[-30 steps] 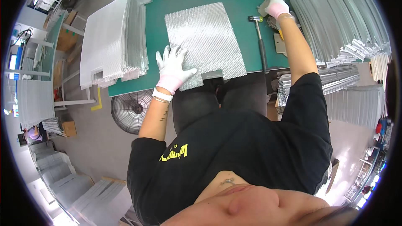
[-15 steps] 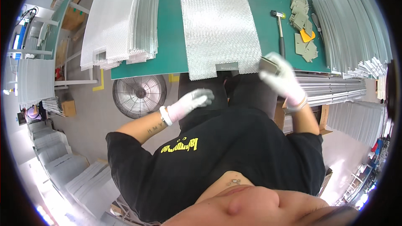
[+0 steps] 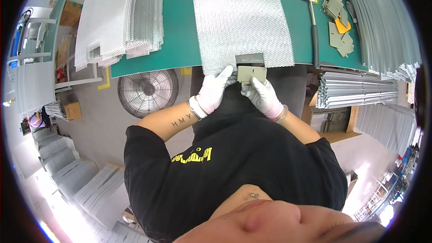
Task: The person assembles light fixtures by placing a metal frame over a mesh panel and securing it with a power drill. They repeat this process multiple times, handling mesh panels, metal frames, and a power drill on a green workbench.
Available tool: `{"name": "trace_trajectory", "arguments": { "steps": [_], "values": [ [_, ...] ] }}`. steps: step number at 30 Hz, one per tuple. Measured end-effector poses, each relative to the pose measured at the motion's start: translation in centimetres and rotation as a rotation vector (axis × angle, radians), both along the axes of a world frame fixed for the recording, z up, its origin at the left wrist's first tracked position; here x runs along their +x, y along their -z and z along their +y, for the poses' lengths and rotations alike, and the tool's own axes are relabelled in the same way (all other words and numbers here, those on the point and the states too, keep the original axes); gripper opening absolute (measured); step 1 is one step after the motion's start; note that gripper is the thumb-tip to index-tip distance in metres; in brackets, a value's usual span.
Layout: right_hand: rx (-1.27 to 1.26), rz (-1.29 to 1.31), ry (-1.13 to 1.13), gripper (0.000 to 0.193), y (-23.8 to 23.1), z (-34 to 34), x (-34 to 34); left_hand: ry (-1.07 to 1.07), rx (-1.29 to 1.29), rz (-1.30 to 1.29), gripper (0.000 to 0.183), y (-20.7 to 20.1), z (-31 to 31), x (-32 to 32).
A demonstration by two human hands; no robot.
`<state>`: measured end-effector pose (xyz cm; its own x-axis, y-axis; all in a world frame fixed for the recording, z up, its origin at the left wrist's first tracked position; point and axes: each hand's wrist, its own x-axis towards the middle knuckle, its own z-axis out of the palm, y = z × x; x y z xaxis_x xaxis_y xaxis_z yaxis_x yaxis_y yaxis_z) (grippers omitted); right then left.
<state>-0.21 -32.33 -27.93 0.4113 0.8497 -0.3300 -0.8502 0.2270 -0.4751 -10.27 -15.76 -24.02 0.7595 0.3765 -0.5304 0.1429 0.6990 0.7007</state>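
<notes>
A silvery metal mesh panel [image 3: 240, 18] lies on the green table, its notched near edge overhanging the front. My left hand [image 3: 215, 91] is closed at the panel's near left corner, thumb at the edge beside the notch and fingers partly hidden. In my right hand [image 3: 265, 99] is a small grey-green plate [image 3: 252, 74] with a slot, pinched by the thumb on top. It is held level, just below the notch. Both hands wear white gloves with grey fingertips.
A stack of mesh panels [image 3: 105, 13] stands at the left of the green table [image 3: 180, 22]. To the right lie a hammer [image 3: 313, 27], several grey-green plates [image 3: 335, 40] and an orange piece [image 3: 343, 25]. Long metal sheets [image 3: 382, 18] line the far right. A floor fan [image 3: 148, 91] stands below left.
My right hand has brought the grey-green plate leftward to the panel's notch. My left hand has moved up to the panel's near edge. The view has shifted slightly.
</notes>
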Motion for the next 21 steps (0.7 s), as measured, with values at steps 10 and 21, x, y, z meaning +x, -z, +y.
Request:
{"name": "trace_trajectory", "arguments": {
  "steps": [10,21],
  "values": [
    [-0.334,-0.420,-0.076,0.025,-2.8,0.2,0.7,-0.024,0.002,-0.019,0.036,0.2,-2.3,-0.9],
    [-0.576,-0.443,0.262,0.027,-3.8,0.5,1.7,0.207,0.119,0.030,0.033,0.1,-1.2,-1.1]
  ]
}}
